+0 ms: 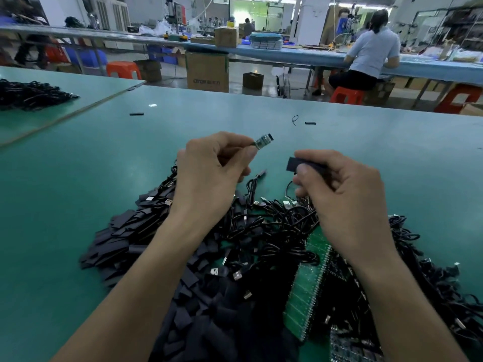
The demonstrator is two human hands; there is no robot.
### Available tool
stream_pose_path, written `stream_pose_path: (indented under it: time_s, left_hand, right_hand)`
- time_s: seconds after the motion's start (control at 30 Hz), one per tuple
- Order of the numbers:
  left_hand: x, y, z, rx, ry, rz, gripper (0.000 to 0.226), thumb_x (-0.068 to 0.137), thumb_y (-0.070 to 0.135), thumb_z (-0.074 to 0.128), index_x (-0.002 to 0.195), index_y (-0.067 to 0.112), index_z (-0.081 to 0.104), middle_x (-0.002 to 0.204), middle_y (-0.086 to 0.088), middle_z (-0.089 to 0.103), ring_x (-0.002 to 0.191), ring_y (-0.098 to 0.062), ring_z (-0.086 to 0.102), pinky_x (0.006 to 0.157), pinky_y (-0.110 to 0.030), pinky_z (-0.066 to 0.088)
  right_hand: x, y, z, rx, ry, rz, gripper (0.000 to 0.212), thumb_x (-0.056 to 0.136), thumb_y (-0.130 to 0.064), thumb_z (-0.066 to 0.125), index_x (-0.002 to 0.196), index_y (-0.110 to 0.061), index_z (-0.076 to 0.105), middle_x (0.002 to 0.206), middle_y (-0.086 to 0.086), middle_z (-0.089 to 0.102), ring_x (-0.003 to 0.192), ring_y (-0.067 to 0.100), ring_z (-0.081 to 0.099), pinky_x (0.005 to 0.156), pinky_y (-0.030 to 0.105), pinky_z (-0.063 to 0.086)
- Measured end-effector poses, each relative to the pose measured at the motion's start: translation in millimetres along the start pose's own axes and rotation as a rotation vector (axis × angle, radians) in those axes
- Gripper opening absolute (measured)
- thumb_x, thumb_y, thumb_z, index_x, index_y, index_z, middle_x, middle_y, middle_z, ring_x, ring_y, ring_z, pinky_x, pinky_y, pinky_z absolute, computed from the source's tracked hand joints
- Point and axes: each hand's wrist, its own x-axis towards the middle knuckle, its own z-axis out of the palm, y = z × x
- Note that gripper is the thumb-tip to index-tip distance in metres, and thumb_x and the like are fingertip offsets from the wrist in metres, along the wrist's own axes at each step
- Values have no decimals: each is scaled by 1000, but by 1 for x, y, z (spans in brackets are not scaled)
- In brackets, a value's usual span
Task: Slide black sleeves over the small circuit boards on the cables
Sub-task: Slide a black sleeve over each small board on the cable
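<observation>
Closest to me, a heap of black sleeves (209, 309) lies on the green table (78, 178). A green board panel (305, 291) and a tangle of cables (274, 226) sit just beside it on the right. Above the heap, my left hand (209, 173) pinches one cable just behind its small circuit board (262, 141), which sticks out bare. My right hand (337, 184) grips a single black sleeve (300, 164) between thumb and curled fingers, near the board but apart from it. Farther off a stray sleeve (310, 123) lies on the table, and beyond that a person (371, 50) sits on a red stool (346, 95).
</observation>
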Motion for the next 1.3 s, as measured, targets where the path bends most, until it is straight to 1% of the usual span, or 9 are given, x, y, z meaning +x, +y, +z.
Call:
stream_pose_path:
  time_s: [0.13,0.23,0.37,0.6,0.73,0.83,0.97,1.17,1.3]
  left_hand:
    - [-3,0,4,22,-62,-17,13,89,18,75,89,31,73,73,12,74,62,-5,70,62,-16,56]
    - [-3,1,3,23,-113,-30,15,88,18,75,88,33,73,73,13,74,61,-3,69,63,-16,55]
    - [-5,4,3,32,-178,-46,9,87,19,77,90,27,77,75,12,75,64,-2,68,62,-12,51]
    - [-7,8,3,23,-233,-46,6,86,20,78,92,22,78,75,6,76,64,-13,71,63,-20,57]
    - [-7,7,2,13,-225,-49,6,86,22,78,92,22,79,76,7,76,63,-12,72,61,-17,54]
    - [-7,8,2,14,-233,-41,4,86,22,78,89,24,78,74,7,75,60,-7,69,58,-14,51]
    - [-8,9,3,16,-253,-34,2,86,22,77,87,24,77,70,7,74,55,-3,65,55,-12,47]
    - [-8,8,3,-21,-287,-29,3,87,19,76,87,21,77,67,9,73,54,0,63,54,-9,45]
    - [-5,6,-2,-20,-344,-11,3,87,20,76,89,22,77,68,8,73,58,-4,65,57,-13,47]
  right_hand:
    - [2,2,-2,0,55,-21,26,87,-26,76,101,-45,68,88,-23,74,82,4,72,82,32,60]
    - [3,4,-7,13,71,-30,27,82,-30,79,104,-42,70,92,-26,73,87,0,71,83,23,58]
    - [3,4,-12,1,94,-68,27,82,-29,79,103,-42,69,93,-33,70,83,-3,71,77,13,54]
    - [4,9,-15,7,61,-78,24,80,-23,80,92,-43,71,86,-23,74,76,2,73,77,21,59]
    - [3,10,-16,-8,38,-67,21,81,-23,79,93,-38,71,80,-21,73,71,1,72,72,13,56]
    - [2,9,-14,6,25,-56,22,80,-22,80,94,-37,71,82,-24,73,70,0,72,71,10,54]
    - [1,7,-10,-11,33,-61,28,76,-27,80,100,-38,70,84,-27,71,75,-5,70,74,9,53]
    - [2,8,-10,-14,40,-47,31,76,-28,81,103,-38,70,86,-28,70,77,-5,70,78,13,55]
    - [2,8,-13,10,-2,-38,29,71,-40,76,100,-41,71,86,-30,71,78,-3,71,78,14,56]
